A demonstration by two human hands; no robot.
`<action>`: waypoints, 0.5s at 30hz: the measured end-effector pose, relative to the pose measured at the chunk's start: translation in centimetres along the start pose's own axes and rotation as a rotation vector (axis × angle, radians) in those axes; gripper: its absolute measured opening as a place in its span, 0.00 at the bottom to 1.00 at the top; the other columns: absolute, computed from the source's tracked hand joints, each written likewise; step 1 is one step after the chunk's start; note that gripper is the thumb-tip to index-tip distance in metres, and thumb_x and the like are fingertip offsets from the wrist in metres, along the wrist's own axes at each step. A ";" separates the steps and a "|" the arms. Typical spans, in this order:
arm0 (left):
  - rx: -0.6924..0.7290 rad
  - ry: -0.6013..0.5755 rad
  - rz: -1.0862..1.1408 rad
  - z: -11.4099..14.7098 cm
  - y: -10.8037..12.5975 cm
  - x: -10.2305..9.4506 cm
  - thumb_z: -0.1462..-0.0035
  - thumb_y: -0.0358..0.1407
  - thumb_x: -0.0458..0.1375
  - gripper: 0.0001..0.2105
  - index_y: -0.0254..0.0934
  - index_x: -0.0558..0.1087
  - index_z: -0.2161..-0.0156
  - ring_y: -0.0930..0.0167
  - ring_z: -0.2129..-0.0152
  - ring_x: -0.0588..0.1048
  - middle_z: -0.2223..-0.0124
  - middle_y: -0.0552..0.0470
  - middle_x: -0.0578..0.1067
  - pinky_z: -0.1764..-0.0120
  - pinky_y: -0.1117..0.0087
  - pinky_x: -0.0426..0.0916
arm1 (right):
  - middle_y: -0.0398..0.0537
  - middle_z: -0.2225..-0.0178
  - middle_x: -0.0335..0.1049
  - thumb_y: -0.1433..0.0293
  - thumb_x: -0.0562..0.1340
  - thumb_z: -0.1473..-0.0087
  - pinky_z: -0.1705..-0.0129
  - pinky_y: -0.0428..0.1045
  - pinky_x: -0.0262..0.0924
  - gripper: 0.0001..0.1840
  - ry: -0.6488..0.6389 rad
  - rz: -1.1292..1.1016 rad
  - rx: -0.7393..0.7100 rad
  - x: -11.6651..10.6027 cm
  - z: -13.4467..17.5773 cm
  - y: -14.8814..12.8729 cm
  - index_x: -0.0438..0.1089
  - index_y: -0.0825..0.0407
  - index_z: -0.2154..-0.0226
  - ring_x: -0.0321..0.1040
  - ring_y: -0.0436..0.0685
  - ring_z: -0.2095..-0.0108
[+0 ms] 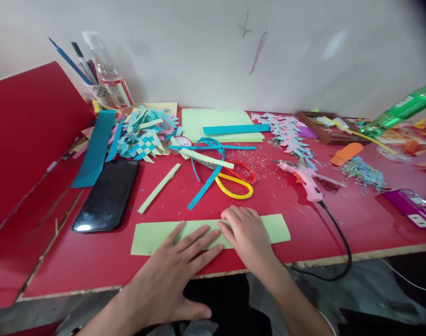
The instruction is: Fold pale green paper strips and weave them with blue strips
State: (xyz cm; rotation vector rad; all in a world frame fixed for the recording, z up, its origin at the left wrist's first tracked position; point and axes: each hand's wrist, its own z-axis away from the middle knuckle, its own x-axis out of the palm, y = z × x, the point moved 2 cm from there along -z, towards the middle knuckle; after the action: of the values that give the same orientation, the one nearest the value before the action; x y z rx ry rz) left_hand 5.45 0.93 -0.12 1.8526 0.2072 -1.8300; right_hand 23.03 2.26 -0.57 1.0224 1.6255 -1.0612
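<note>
A long folded strip of pale green paper [148, 237] lies sideways near the table's front edge. My left hand [176, 268] rests flat on its left and middle part, fingers spread, with the thumb hanging over the edge. On the right half, my right hand [248, 235] is closed, its curled fingers pressing at the paper's far edge and its thumb on top. Beyond the hands lie scissors [236, 186] with yellow and red handles. Blue paper strips [206, 189] and a narrow green strip [159, 188] are scattered close by.
A black phone [108, 196] lies at left. Woven paper pieces [146, 135] and green sheets [216, 119] are behind. To the right are a pink glue gun [302, 177] with a black cord, a purple device [411, 207] and a green bottle [402, 109]. A clear bottle [110, 74] stands at back left.
</note>
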 end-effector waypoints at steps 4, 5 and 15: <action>-0.010 -0.006 0.014 -0.1 0.1 -0.1 0.51 0.61 0.39 0.38 0.43 0.41 0.39 0.65 0.41 0.44 0.37 0.52 0.45 0.44 0.57 0.19 | 0.42 0.74 0.64 0.70 0.54 0.46 0.63 0.48 0.47 0.05 -0.007 -0.016 0.012 0.0 0.0 0.1 0.60 0.52 0.73 0.60 0.52 0.70; -0.009 -0.009 0.018 -0.1 0.1 -0.1 0.51 0.61 0.39 0.38 0.43 0.41 0.39 0.65 0.41 0.44 0.37 0.53 0.45 0.45 0.57 0.19 | 0.43 0.74 0.64 0.70 0.53 0.45 0.63 0.48 0.47 0.05 -0.011 -0.019 0.014 0.0 0.0 0.1 0.60 0.52 0.72 0.60 0.52 0.70; 0.031 0.020 0.025 0.8 -1.1 -0.4 0.50 0.58 0.43 0.36 0.45 0.42 0.39 0.63 0.42 0.49 0.37 0.51 0.47 0.43 0.56 0.36 | 0.43 0.73 0.64 0.72 0.53 0.45 0.63 0.48 0.46 0.06 -0.025 0.028 -0.001 0.0 0.0 -0.1 0.61 0.51 0.72 0.59 0.52 0.70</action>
State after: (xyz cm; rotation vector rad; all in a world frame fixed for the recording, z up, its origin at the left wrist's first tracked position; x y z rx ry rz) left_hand 4.21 1.57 0.08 1.8866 0.1628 -1.8080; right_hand 22.94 2.23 -0.53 1.0244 1.5873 -1.0510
